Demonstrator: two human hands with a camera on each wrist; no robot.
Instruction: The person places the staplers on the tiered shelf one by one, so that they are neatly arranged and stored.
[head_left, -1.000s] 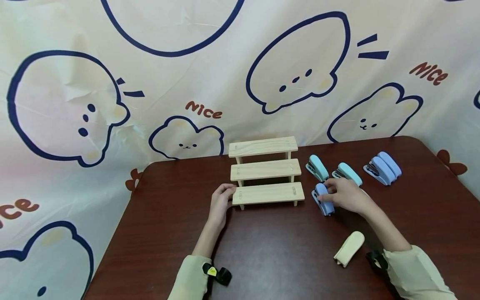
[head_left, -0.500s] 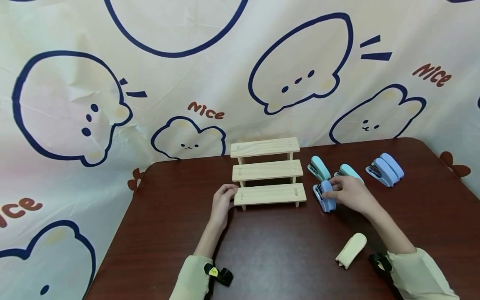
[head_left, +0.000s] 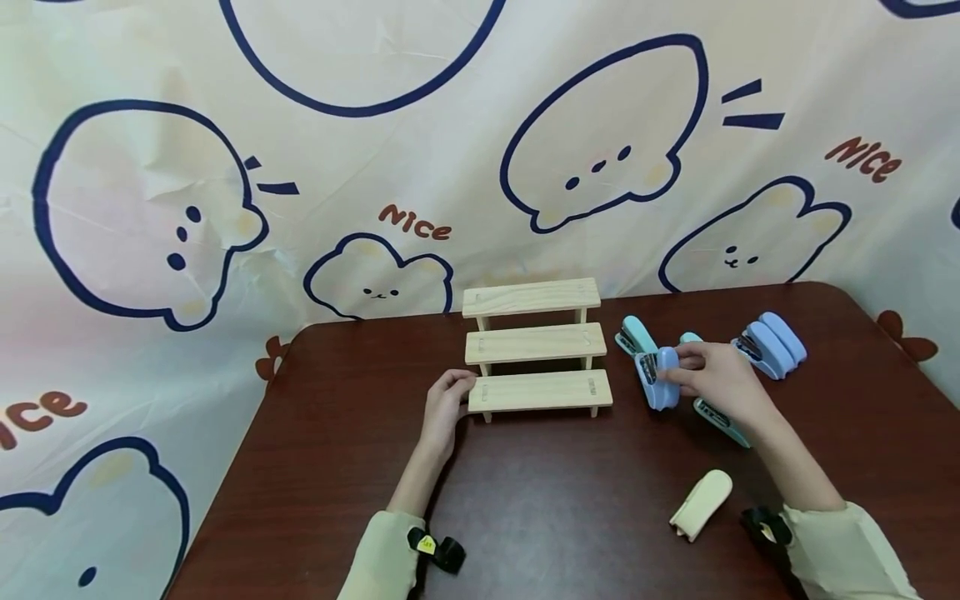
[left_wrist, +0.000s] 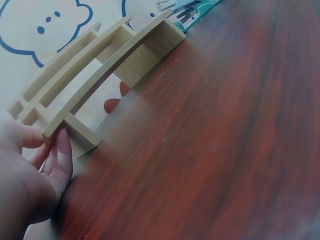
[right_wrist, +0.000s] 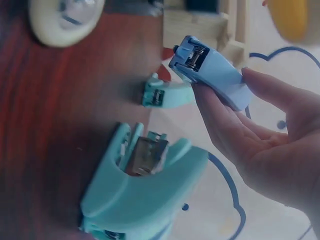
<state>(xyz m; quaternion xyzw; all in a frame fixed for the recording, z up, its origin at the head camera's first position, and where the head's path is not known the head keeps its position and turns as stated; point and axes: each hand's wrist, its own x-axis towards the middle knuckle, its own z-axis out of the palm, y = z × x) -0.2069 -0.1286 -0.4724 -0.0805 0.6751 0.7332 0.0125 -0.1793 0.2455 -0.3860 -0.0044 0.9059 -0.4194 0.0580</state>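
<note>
My left hand (head_left: 442, 412) pinches the left end of the lowest step of a three-step wooden rack (head_left: 540, 392); the left wrist view shows thumb and fingers around the board's end. My right hand (head_left: 727, 379) holds a blue stapler (head_left: 666, 392) between thumb and fingers, right of the rack. In the right wrist view the blue stapler (right_wrist: 215, 72) looks raised off the table. Just behind it is a teal stapler (head_left: 637, 333). More teal stapler parts (head_left: 720, 421) show above and below the right hand, which hides their middle; I cannot tell whether they are one stapler.
Two blue staplers (head_left: 776, 346) lie side by side at the back right, partly behind the right hand. A cream stapler (head_left: 701, 502) rests nearer the front on the dark wooden table (head_left: 555, 500). A patterned cloth (head_left: 375, 167) hangs behind the table's back edge.
The right hand has moved back and slightly right with the blue stapler, which has tilted. A teal part now shows below that hand. The left hand stays on the rack.
</note>
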